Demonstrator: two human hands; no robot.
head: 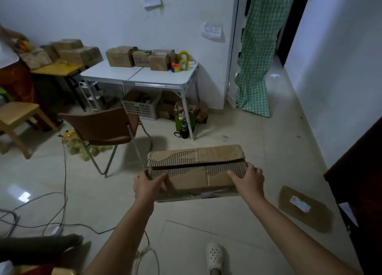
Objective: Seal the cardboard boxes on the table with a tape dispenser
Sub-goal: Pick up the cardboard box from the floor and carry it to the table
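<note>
A: Foreground?
B: Left hand [147, 186] and right hand [248, 176], fingers curled over the near top flap, grip the ends of a cardboard box [196, 171] carried above the floor [227, 229]; flaps slightly parted.
A: Background?
B: White folding table [132, 73]: three boxes [140, 58] along its far edge, tape rolls [183, 62] at its far right corner.

Wall notes [212, 30] illegible; box [196, 171] underside hidden.
</note>
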